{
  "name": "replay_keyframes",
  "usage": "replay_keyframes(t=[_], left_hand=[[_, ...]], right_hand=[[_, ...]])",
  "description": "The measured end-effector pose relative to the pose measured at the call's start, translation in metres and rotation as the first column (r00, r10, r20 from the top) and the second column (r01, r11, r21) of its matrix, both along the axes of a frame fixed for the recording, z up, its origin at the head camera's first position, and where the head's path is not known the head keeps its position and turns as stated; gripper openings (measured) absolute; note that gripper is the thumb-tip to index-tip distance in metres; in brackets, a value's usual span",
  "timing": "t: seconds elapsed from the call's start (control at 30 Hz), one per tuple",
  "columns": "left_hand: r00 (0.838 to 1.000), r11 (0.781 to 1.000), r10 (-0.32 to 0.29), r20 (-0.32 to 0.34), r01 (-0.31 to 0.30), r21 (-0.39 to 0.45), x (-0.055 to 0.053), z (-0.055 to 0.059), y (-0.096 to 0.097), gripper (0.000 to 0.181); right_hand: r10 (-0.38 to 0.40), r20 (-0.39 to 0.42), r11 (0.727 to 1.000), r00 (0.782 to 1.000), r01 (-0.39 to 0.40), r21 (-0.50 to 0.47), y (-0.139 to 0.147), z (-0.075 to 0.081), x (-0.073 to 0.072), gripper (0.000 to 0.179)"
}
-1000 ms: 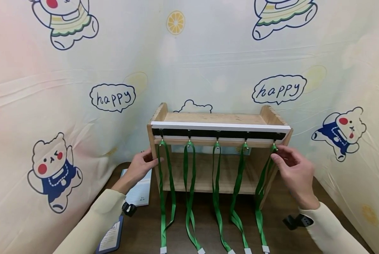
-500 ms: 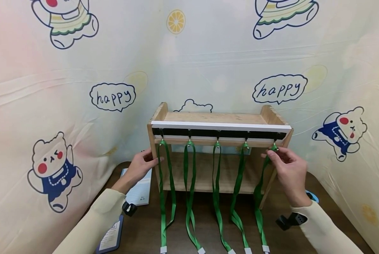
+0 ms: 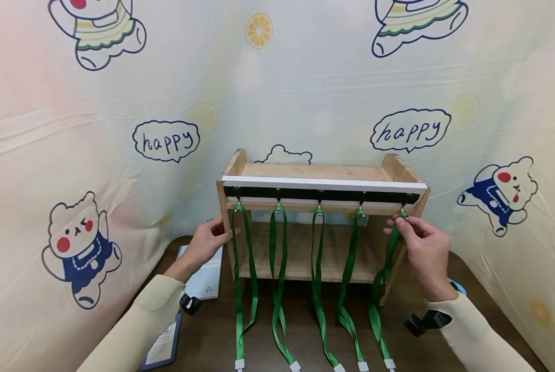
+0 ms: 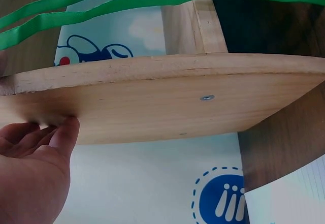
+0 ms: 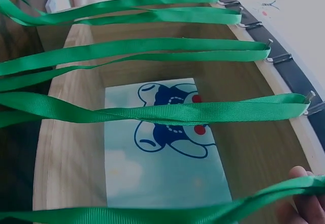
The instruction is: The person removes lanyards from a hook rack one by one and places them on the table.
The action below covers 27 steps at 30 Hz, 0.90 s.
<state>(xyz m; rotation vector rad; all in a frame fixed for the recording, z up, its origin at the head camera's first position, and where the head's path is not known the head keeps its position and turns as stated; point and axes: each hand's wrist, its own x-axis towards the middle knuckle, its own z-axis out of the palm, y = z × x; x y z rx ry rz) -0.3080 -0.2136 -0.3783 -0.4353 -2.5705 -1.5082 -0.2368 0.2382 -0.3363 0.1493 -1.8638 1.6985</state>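
Observation:
A small wooden shelf (image 3: 314, 171) stands on the table, a black strip (image 3: 301, 194) with metal hooks along its front. Several green lanyards (image 3: 321, 305) hang from the hooks, with white end pieces low down. My right hand (image 3: 427, 253) pinches the rightmost lanyard (image 3: 375, 323) between thumb and fingers just below its hook. In the right wrist view, only some fingertips (image 5: 307, 203) show beside that lanyard. At the other end, my left hand (image 3: 207, 242) grips the shelf's side panel (image 4: 147, 99). Its fingers press the panel's outer face, and the thumb lies around the front edge.
A lined notepad (image 3: 205, 279) lies left of the shelf, and a blue-edged card (image 3: 163, 346) is partly under my left sleeve. Beyond my right wrist a blue object (image 3: 458, 287) peeks out. A printed cloth (image 3: 277, 93) hangs behind and at both sides.
My right hand has moved left from the shelf's right edge and taken hold of the rightmost lanyard near its hook. That lanyard's lower part has swung slightly left. My left hand stays put.

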Motion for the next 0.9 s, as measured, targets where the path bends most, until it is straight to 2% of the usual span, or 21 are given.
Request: replay_keyframes(t=[0.2,0.53,0.77,0.9], left_hand=[[1.0,1.0,-0.007,-0.001,0.007,0.011,-0.0006,-0.0012,0.0,0.049],[1.0,1.0,-0.012,-0.014,0.012,0.011,-0.0013,0.0007,-0.0015,0.047],[1.0,1.0,-0.013,-0.008,0.014,0.023,-0.0014,-0.0008,-0.0031,0.045],[1.0,0.999,-0.012,0.004,0.012,0.033,-0.0011,-0.0014,-0.0027,0.045]], right_hand=[[0.012,0.001,1.0,1.0,-0.012,0.024,0.0004,-0.0012,-0.0019,0.036],[0.058,0.025,0.996,0.998,-0.056,-0.068,0.003,0.0029,-0.0012,0.033],[0.021,0.065,0.997,0.998,-0.017,-0.07,0.0042,0.0044,0.0011,0.022],[0.026,0.062,0.996,0.998,-0.021,-0.087,0.0048,0.0036,0.0025,0.023]])
